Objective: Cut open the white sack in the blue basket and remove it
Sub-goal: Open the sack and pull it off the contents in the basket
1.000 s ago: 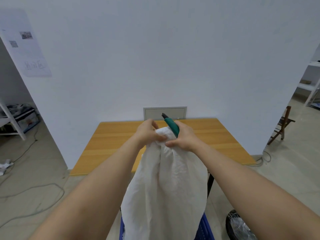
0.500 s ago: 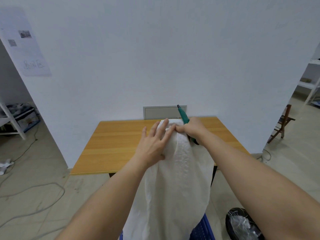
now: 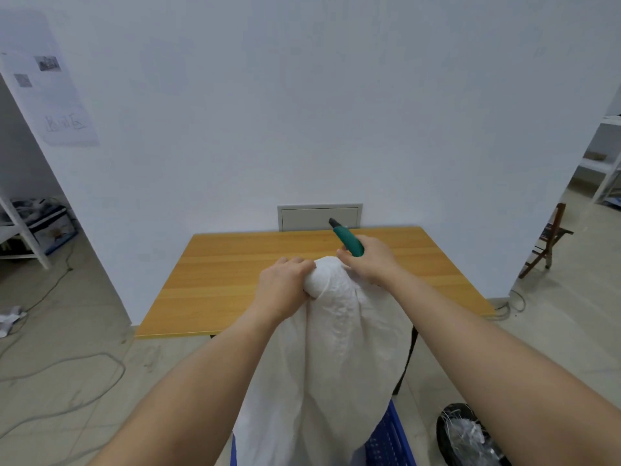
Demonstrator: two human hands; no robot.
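The white sack [image 3: 336, 358] hangs lifted in front of me, its lower part over the blue basket [image 3: 386, 438], of which only a slice shows at the bottom. My left hand [image 3: 285, 287] grips the bunched top of the sack from the left. My right hand [image 3: 369, 260] is at the sack's top from the right and holds a green-handled cutter [image 3: 347, 238] whose dark tip points up and away. The sack's bottom and most of the basket are hidden by my arms and the sack.
A wooden table [image 3: 235, 274] stands against the white wall straight ahead. A black bin with clear plastic [image 3: 467, 435] sits on the floor at lower right. Cables [image 3: 67, 375] trail over the floor on the left. Shelving stands at far left, and a wooden chair [image 3: 551, 240] at right.
My left hand went from lying flat against the sack to gripping its bunched top. The sack's top and both hands have dropped lower, and the cutter has tilted.
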